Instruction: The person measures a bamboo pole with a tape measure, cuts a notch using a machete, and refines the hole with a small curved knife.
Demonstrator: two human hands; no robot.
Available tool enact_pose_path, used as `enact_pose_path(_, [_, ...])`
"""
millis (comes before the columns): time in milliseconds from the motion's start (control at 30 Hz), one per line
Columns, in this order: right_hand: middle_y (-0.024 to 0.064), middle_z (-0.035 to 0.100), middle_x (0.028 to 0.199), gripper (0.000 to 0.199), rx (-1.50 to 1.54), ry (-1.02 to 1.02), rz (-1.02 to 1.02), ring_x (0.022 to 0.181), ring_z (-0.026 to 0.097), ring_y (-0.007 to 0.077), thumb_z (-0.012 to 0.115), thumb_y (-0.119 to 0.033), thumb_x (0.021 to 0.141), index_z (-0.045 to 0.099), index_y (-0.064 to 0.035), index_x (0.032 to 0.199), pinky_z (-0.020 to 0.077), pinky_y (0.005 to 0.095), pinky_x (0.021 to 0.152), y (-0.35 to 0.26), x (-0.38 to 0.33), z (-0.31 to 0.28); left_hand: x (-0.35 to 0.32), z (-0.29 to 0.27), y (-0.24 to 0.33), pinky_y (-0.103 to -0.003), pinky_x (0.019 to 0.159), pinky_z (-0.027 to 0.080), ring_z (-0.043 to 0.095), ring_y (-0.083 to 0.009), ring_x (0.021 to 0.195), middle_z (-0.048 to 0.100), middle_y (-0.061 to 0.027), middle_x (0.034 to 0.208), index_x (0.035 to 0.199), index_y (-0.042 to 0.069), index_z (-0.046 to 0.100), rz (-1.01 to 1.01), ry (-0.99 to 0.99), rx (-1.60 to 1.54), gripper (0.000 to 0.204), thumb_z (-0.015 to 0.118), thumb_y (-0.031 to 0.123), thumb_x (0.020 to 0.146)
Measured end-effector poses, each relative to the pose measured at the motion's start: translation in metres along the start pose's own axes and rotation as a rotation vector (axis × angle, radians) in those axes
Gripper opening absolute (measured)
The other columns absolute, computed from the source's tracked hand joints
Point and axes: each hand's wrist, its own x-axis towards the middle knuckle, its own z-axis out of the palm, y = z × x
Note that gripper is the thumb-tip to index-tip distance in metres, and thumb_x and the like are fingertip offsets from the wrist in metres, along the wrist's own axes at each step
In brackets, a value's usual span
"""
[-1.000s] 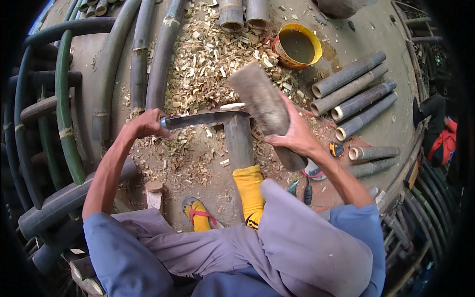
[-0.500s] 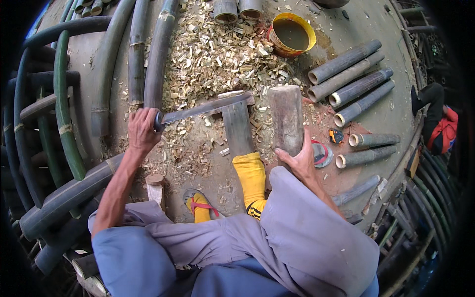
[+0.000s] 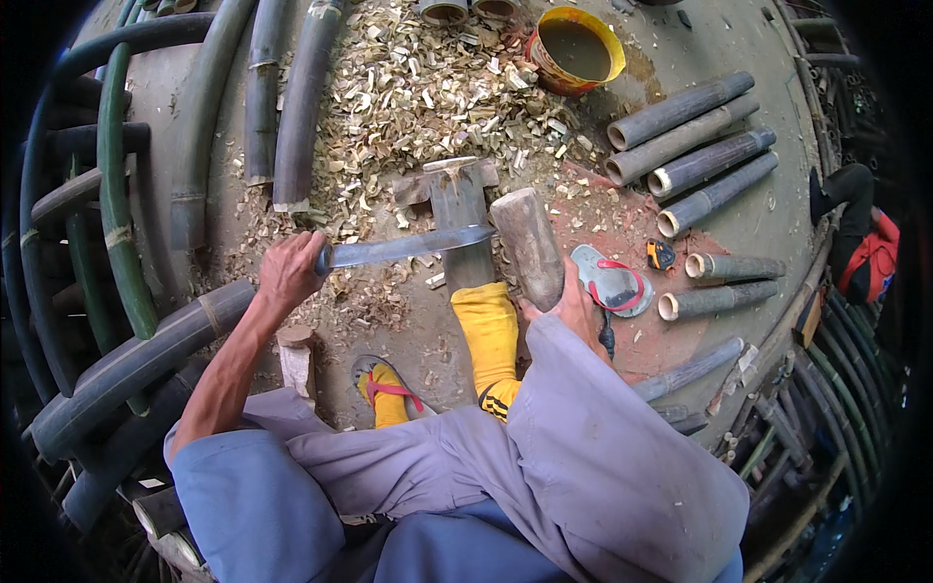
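My left hand (image 3: pixel 290 267), fingers wrapped round its handle, holds a machete (image 3: pixel 408 247). The long blade points right and crosses over a short dark bamboo section (image 3: pixel 459 199); I cannot tell whether it touches. A flat piece of wood (image 3: pixel 413 189) lies under the bamboo's far end. My foot in a yellow sock (image 3: pixel 486 330) is at the bamboo's near end. On the right, my right hand (image 3: pixel 575 309) grips the lower end of a thick wooden block (image 3: pixel 528 238), which tilts left beside the bamboo. Part of that hand is hidden behind my raised knee.
Wood chips (image 3: pixel 418 97) cover the floor ahead. A yellow bucket (image 3: pixel 614 53) of murky liquid stands beyond them. Cut bamboo tubes (image 3: pixel 680 112), a tape measure (image 3: pixel 661 255) and a loose sandal (image 3: pixel 622 291) lie to the right. Long bamboo poles (image 3: pixel 117 194) crowd the left. Another person (image 3: pixel 865 253) sits far right.
The machete has come nearer me, its blade now lower over the bamboo's middle. The wooden block has moved nearer and left and tilted, uncovering more of the sandal.
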Motion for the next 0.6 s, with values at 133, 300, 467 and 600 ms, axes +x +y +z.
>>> enact_pose_path(133, [0.0283,0.058,0.112,0.079,-0.013,-0.019,0.003,0.104,0.058,0.0438,0.075,-0.017,0.070,0.031,-0.0013,0.134,0.0470,0.0465,0.087,0.008,0.006,0.003,0.001,0.002,0.000,-0.038,0.061,0.047,0.060,-0.0246,0.068,0.055,-0.0071,0.070,0.085,0.009,0.051,-0.035,-0.021,-0.009,0.018,0.065,0.017,0.077])
enact_pose_path(300, [0.0297,0.057,0.111,0.084,-0.061,-0.020,-0.050,0.102,0.058,0.0452,0.075,-0.019,0.069,0.029,-0.0016,0.136,0.0481,0.0474,0.085,0.012,0.008,0.001,0.002,0.003,-0.003,-0.040,0.061,0.047,0.061,-0.0269,0.069,0.056,-0.0080,0.071,0.087,0.009,0.050,-0.032,-0.045,-0.017,0.018,0.064,0.014,0.077])
enact_pose_path(467, [0.0241,0.058,0.105,0.083,-0.342,-0.118,-0.422,0.090,0.062,0.0388,0.077,-0.022,0.064,0.038,-0.0041,0.135,0.0517,0.0442,0.077,0.024,0.016,-0.035,0.010,0.005,-0.006,-0.043,0.063,0.048,0.062,-0.0301,0.074,0.058,-0.0105,0.074,0.089,0.008,0.048,-0.057,-0.144,-0.013,0.023,0.064,0.010,0.073])
enact_pose_path(600, [0.0140,0.058,0.095,0.067,-0.424,-0.302,-1.361,0.076,0.061,0.0285,0.073,-0.025,0.064,0.051,-0.0081,0.126,0.0524,0.0387,0.062,-0.015,0.043,-0.067,0.015,0.003,-0.008,-0.043,0.064,0.049,0.063,-0.0309,0.073,0.058,-0.0116,0.075,0.090,0.007,0.048,-0.011,-0.148,0.020,0.026,0.066,0.010,0.072])
